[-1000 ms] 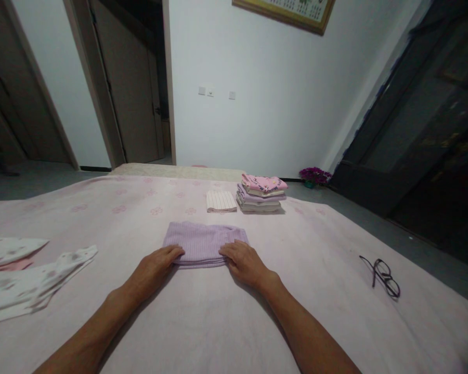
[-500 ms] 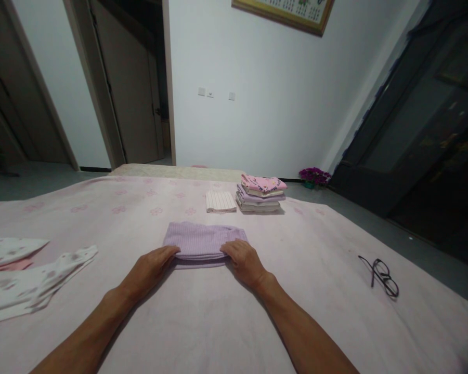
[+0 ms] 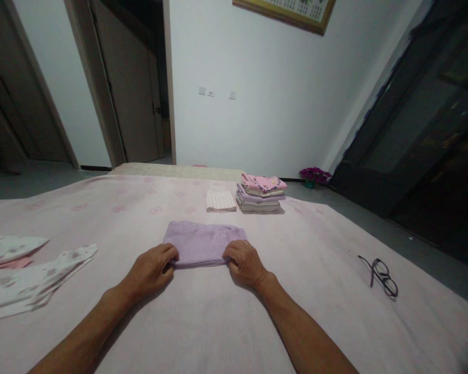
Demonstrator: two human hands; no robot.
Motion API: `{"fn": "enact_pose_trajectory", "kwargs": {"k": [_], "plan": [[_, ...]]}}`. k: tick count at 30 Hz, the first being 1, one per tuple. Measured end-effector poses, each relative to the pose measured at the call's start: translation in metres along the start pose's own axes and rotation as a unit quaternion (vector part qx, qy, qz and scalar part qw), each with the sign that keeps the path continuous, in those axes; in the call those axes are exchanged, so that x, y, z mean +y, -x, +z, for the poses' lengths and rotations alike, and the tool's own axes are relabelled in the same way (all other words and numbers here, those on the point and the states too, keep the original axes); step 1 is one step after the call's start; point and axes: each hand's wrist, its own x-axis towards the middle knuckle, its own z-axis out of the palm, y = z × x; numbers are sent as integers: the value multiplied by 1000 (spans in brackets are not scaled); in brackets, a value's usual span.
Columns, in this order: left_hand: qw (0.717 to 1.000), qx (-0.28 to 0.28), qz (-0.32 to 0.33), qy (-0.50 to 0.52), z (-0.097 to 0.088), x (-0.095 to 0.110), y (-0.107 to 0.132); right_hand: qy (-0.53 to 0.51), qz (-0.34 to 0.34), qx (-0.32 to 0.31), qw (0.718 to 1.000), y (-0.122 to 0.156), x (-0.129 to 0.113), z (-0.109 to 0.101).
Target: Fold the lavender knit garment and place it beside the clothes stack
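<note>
The folded purple cloth (image 3: 203, 245) lies flat on the pink sheet (image 3: 218, 322), where the left hand (image 3: 154, 264) and the right hand (image 3: 246, 262) each have fingers pinched on a near corner, so if one pulls harder, its soft layers could slip crooked.

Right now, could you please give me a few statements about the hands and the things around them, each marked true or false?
1. The left hand and right hand both touch the lilac cloth. True.
2. The eyeglasses lie to the left of both hands. False: they lie to the right of both.
3. A pink printed cloth tops the stack of folded fabric. True.
4. The striped cloth sits on top of that stack. False: it lies beside it, on the left.
</note>
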Motion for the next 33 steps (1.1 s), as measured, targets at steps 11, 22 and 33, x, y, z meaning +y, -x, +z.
{"fn": "enact_pose_trajectory", "kwargs": {"k": [11,22,33], "plan": [[998,-6,9,-60,25,12,-72,89,61,-57,993,-72,-48,5],[995,-17,7,-97,67,-13,-61,130,156,-113,973,-46,8,25],[977,105,-174,-58,40,-30,-45,127,104,-93,982,-51,-19,2]]}}
